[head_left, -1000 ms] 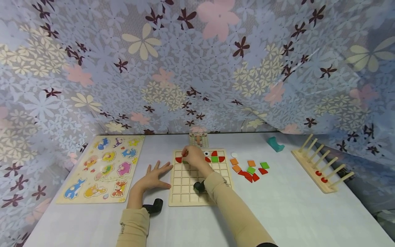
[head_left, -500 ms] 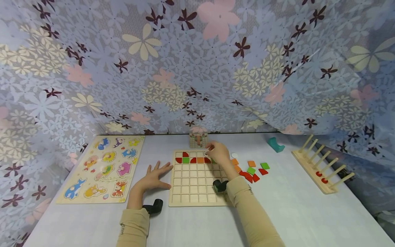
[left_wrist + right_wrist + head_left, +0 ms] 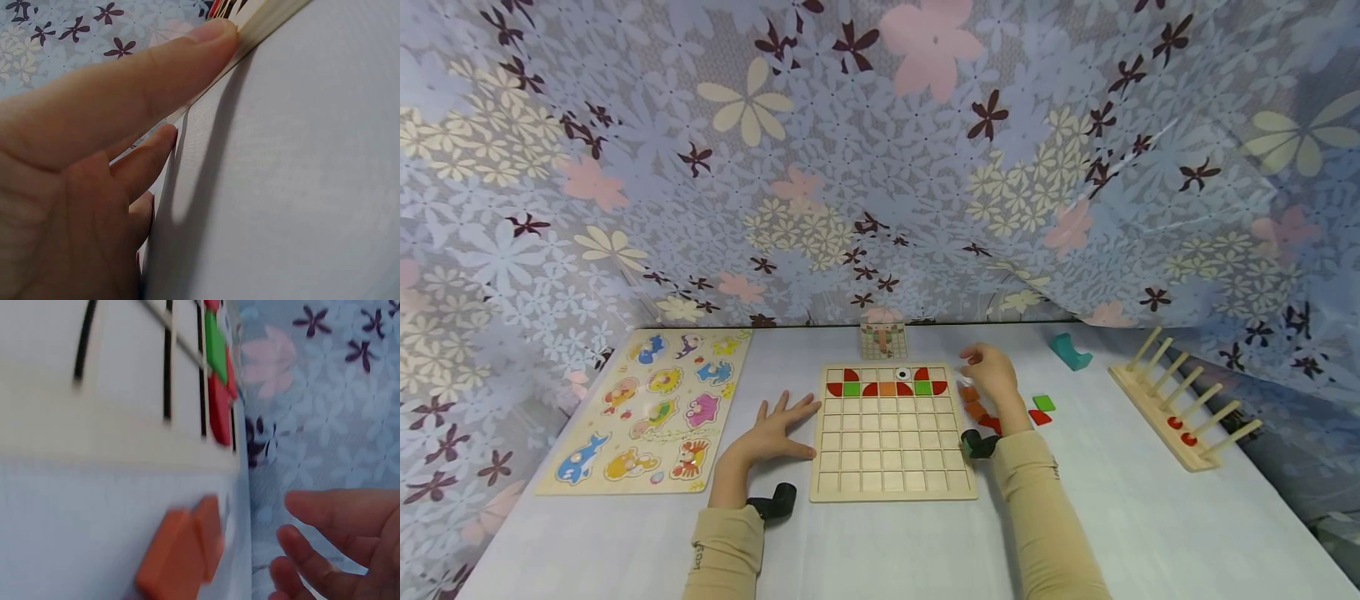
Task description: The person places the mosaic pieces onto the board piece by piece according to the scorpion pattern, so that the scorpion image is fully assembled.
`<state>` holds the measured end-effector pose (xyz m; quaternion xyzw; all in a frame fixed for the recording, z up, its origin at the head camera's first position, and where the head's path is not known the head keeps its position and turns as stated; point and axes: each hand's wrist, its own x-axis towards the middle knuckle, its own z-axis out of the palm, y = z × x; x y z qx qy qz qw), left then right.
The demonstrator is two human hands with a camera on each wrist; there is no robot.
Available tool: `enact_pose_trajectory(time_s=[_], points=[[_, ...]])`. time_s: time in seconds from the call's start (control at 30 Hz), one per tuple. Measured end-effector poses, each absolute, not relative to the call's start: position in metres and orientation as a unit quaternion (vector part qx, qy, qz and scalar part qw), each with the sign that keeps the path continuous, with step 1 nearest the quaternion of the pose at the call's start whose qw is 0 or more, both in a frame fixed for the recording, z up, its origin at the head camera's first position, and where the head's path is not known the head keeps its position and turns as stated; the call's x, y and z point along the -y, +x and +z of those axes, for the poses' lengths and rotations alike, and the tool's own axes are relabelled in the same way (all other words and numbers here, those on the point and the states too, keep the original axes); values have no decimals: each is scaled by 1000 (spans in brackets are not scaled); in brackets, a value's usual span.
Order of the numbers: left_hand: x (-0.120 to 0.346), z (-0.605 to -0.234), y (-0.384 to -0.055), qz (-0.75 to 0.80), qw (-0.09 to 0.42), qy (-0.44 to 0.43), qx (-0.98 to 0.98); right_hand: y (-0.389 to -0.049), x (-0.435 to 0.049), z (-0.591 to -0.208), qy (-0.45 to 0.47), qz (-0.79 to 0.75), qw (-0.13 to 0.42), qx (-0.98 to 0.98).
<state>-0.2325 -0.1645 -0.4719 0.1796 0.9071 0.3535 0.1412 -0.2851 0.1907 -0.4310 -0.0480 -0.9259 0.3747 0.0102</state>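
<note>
A wooden grid board (image 3: 891, 450) lies in the middle of the table, its top rows holding red quarter-circle pieces (image 3: 835, 389), green squares (image 3: 852, 389), an orange square (image 3: 887, 389) and a white eye tile (image 3: 903, 375). My left hand (image 3: 775, 429) rests beside it, fingers spread, with thumb and fingertips at the board's left edge. Just right of the board, my right hand (image 3: 994, 373) hovers over the loose pieces with loosely bent fingers. In the right wrist view nothing shows between those fingers (image 3: 312, 503), and orange squares (image 3: 172, 556) lie nearby. The hand hides some loose pieces.
Behind the board stands a small pattern card (image 3: 883, 340). An animal puzzle board (image 3: 651, 408) lies at left. To the right are a loose green square (image 3: 1043, 402), a red piece (image 3: 1040, 417), a teal block (image 3: 1070, 352) and a pegged rack (image 3: 1172, 417) with red beads.
My right hand has moved rightward from the board's upper left, past the eye tile, to above the loose pieces. The upper-left pieces are uncovered. My left hand has stayed still.
</note>
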Motion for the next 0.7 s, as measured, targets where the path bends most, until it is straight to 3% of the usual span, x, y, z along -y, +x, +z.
enact_pose_trajectory(time_s=[0.47, 0.7], points=[[164, -473, -233, 351, 143, 174, -909, -291, -207, -445, -73, 384, -46, 919], [164, -472, -232, 356, 144, 175, -906, -292, -205, -447, -78, 363, -46, 927]])
